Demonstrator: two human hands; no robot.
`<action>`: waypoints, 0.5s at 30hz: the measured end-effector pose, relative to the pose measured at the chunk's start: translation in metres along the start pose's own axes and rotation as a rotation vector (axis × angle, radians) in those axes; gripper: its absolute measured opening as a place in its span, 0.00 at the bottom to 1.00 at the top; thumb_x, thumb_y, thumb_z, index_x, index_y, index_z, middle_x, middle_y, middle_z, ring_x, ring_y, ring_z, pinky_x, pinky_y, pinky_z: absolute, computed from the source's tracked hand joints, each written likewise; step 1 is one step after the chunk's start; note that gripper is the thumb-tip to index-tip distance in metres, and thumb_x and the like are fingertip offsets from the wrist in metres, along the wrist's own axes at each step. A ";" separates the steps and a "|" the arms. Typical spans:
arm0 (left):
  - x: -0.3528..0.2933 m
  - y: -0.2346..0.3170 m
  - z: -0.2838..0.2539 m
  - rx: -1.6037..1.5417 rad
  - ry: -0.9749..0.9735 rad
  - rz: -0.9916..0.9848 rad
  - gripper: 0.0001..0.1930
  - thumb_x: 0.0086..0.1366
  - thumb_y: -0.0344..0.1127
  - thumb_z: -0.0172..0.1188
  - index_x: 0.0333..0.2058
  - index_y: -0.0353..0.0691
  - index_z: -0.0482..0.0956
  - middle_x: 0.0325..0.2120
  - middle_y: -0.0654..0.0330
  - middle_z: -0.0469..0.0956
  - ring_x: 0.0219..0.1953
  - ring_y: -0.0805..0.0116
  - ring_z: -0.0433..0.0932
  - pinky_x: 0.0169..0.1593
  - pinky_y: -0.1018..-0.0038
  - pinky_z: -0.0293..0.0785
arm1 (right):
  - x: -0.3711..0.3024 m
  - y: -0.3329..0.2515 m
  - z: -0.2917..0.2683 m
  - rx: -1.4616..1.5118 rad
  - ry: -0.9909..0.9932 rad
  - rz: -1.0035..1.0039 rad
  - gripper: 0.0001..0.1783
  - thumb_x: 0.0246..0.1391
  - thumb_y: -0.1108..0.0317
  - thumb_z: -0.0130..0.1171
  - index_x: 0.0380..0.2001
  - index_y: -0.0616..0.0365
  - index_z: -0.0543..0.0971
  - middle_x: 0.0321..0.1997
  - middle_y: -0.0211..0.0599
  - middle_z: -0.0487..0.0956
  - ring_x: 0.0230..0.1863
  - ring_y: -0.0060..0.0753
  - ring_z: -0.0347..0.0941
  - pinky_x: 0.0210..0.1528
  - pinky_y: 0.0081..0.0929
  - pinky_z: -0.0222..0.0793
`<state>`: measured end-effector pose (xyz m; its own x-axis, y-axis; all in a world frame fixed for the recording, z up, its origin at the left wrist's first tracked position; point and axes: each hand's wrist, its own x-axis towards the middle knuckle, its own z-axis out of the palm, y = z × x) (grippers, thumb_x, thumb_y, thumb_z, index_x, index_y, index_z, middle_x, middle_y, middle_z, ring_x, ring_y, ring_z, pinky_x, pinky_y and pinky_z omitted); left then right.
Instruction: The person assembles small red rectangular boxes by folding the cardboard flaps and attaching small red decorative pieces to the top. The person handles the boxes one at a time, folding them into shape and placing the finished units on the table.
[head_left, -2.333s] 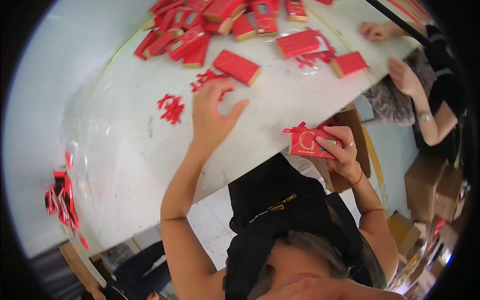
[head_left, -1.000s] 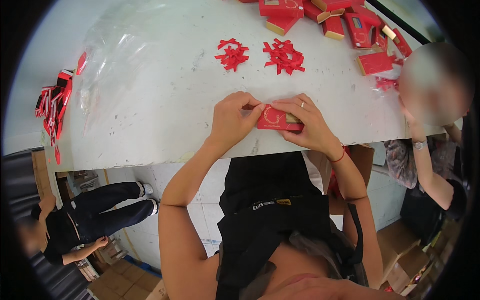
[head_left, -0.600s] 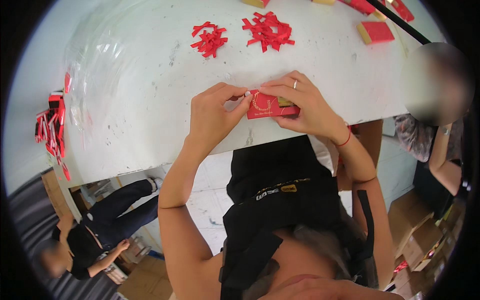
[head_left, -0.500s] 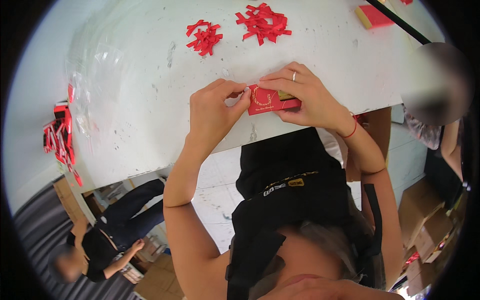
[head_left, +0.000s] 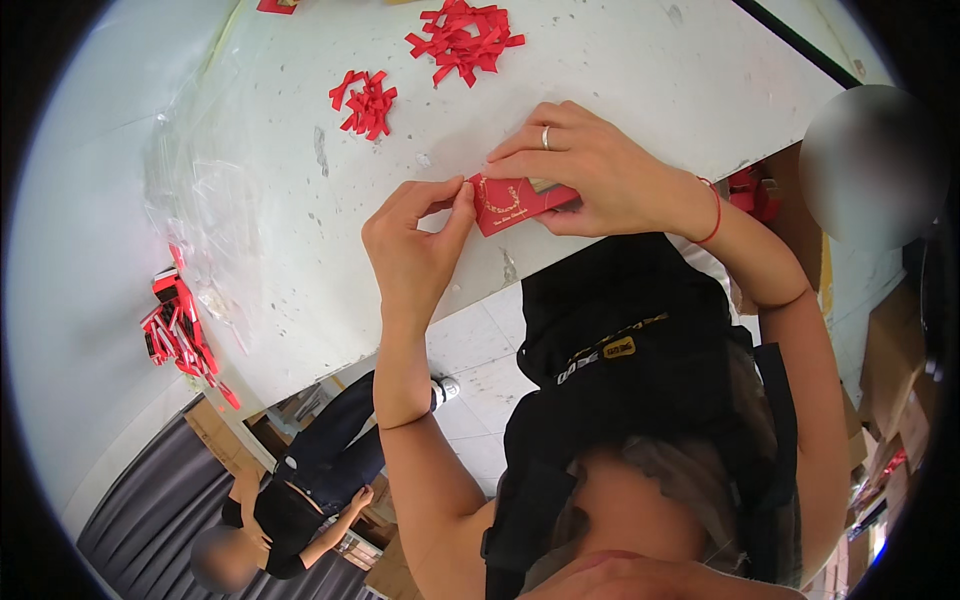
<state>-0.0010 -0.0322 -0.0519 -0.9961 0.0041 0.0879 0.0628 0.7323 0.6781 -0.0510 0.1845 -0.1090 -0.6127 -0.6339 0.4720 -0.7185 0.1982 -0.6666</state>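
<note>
Above frame centre, a red box (head_left: 508,204) is gripped between the fingers of the right hand (head_left: 590,170); the left hand (head_left: 418,228), fingers pressed together, is held at its left edge, anything pinched being indiscernible.

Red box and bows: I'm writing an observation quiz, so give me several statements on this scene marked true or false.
The right hand holds the red box. True.
Only one pile of bows is in view. False: the larger bow pile and the smaller bow pile lie apart.
The left hand is at the box's left end. True.
The left hand wears a ring. False: the ring is on the right hand.
</note>
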 end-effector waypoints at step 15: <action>-0.001 -0.002 -0.009 0.136 0.003 0.169 0.04 0.59 0.26 0.67 0.34 0.38 0.85 0.32 0.59 0.85 0.30 0.69 0.84 0.34 0.76 0.78 | -0.001 0.001 0.001 -0.020 0.007 0.005 0.27 0.39 0.68 0.70 0.48 0.49 0.80 0.49 0.29 0.80 0.53 0.36 0.71 0.56 0.33 0.66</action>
<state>0.0008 -0.0401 -0.0466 -0.9718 0.1330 0.1944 0.2202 0.8066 0.5485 -0.0510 0.1847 -0.1112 -0.6188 -0.6277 0.4723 -0.7215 0.2164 -0.6577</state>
